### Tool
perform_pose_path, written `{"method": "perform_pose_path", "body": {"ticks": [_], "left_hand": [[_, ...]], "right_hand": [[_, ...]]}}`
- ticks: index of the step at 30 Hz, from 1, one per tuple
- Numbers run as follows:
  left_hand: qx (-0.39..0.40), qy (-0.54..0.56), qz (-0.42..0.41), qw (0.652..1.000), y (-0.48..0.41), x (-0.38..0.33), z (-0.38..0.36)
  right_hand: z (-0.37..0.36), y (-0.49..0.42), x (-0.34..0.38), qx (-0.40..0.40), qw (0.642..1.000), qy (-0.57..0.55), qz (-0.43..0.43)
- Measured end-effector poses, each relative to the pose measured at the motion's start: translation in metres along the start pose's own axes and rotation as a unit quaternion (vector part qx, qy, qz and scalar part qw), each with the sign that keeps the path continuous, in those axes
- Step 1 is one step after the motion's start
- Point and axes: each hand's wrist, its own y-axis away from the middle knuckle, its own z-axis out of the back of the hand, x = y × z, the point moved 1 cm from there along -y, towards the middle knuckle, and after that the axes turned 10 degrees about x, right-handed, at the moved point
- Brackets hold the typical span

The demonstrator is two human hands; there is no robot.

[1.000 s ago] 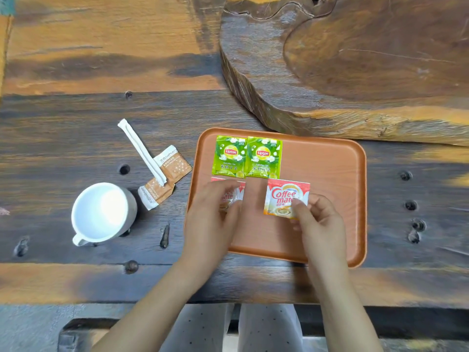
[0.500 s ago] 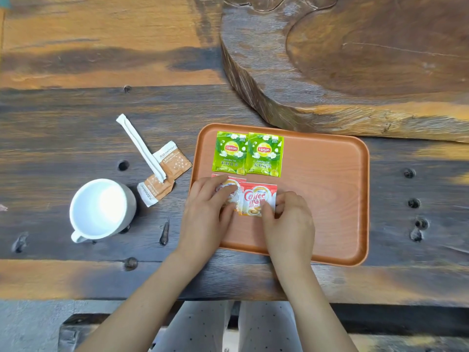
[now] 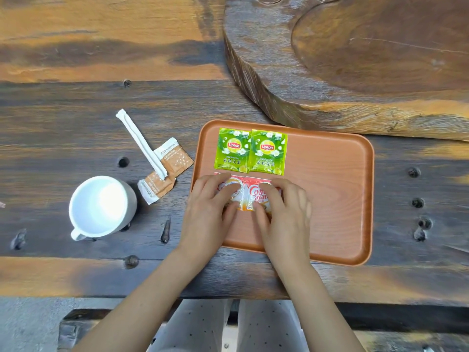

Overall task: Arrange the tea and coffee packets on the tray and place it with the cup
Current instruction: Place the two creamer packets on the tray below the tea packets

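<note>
Slid leftward, right hand (image 3: 284,214) and left hand (image 3: 210,207) apparently press flat creamer packets (image 3: 256,196) together on tray (image 3: 337,194).

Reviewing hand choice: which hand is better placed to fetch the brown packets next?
Probably the left hand. It rests at the tray's left edge, nearest the brown packets and white stick on the table. The right hand would have to cross over it.

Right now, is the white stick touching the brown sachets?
Touching. The head view shows the stick's lower end lying across both brown sachets, overlapping them with no gap.
</note>
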Motion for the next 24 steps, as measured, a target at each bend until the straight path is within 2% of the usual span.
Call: {"method": "perform_pose_path", "body": {"ticks": [9, 18, 20, 22, 24], "left_hand": [[-0.007, -0.007, -0.015, 1.000, 0.001, 0.003, 0.000], [-0.026, 0.005, -0.022, 0.999, -0.002, 0.005, 0.024], [-0.057, -0.005, -0.002, 0.998, -0.008, 0.012, 0.051], [-0.078, -0.037, 0.052, 0.995, -0.014, 0.026, 0.079], [-0.032, -0.091, 0.144, 0.985, -0.019, 0.040, 0.100]], "right_hand": [[0.000, 0.003, -0.001, 0.000, 1.000, 0.000, 0.001], [0.013, 0.000, 0.008, -0.007, 0.996, -0.080, 0.025], [0.019, -0.009, 0.019, -0.009, 0.995, -0.092, 0.042], [0.021, -0.025, 0.037, 0.001, 0.994, -0.086, 0.066], [0.019, -0.047, 0.060, 0.020, 0.993, -0.054, 0.101]]}}
